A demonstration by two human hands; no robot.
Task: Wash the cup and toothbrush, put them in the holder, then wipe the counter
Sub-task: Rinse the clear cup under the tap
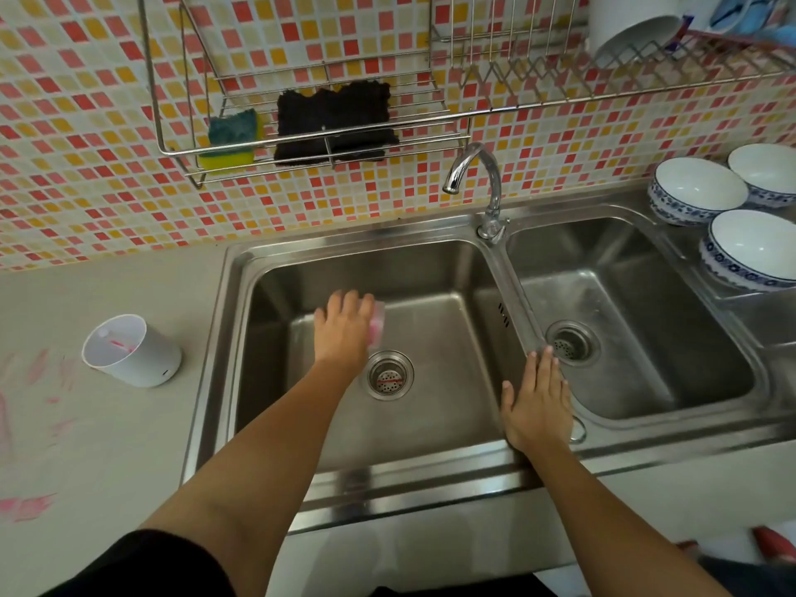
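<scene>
In the head view, the left grip (pixel 342 327) holds the pink cup (pixel 378 325) low in the left sink (pixel 430 269) basin, at 11 o'clock from the drain (pixel 390 374). The right grip (pixel 536 402) lies flat and empty on the divider (pixel 512 295). The cup should go toward 2 o'clock, mouth up under the faucet (pixel 471 170).

Holder (pixel 137 356) on counter (pixel 86 445) left of sink (pixel 409 482); bowls (pixel 698 189) right; tap (pixel 474 174) behind.
</scene>
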